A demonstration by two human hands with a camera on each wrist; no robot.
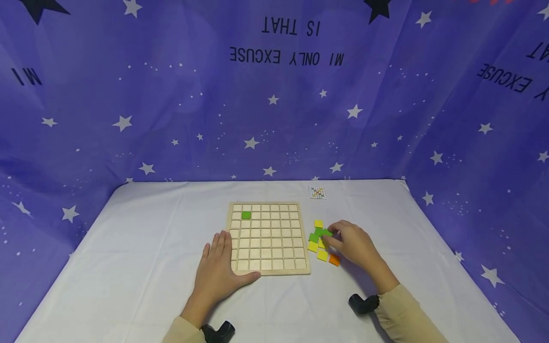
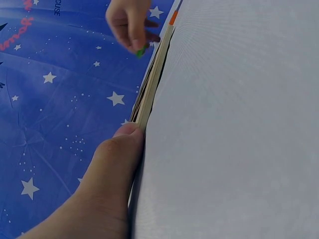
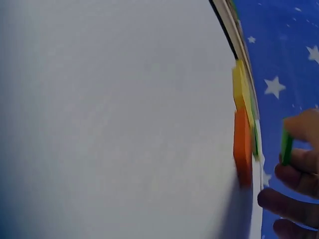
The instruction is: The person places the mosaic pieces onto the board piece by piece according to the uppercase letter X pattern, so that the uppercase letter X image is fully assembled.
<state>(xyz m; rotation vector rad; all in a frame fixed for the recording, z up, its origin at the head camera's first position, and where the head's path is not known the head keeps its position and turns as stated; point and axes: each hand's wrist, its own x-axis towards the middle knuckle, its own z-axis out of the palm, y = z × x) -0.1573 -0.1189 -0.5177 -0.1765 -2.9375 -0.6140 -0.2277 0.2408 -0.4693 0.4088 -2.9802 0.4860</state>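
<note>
A square wooden grid board (image 1: 270,238) lies on the table, with one green tile (image 1: 246,215) in a cell near its upper left. My left hand (image 1: 218,267) rests against the board's lower left corner, fingers straight along the left side and thumb at the front edge. To the right of the board, my right hand (image 1: 353,243) is over a group of loose square tiles. Between its thumb and fingertips it pinches a green tile (image 3: 286,144), raised above the others. Around it lie yellow tiles (image 1: 322,256), green tiles (image 1: 314,237) and an orange tile (image 1: 334,260).
Behind the board, to the right, a small printed pattern card (image 1: 317,192) lies on the white tablecloth (image 1: 150,247). A purple star-patterned curtain (image 1: 274,119) stands at the table's back and sides. Each wrist bears a black camera mount (image 1: 363,304).
</note>
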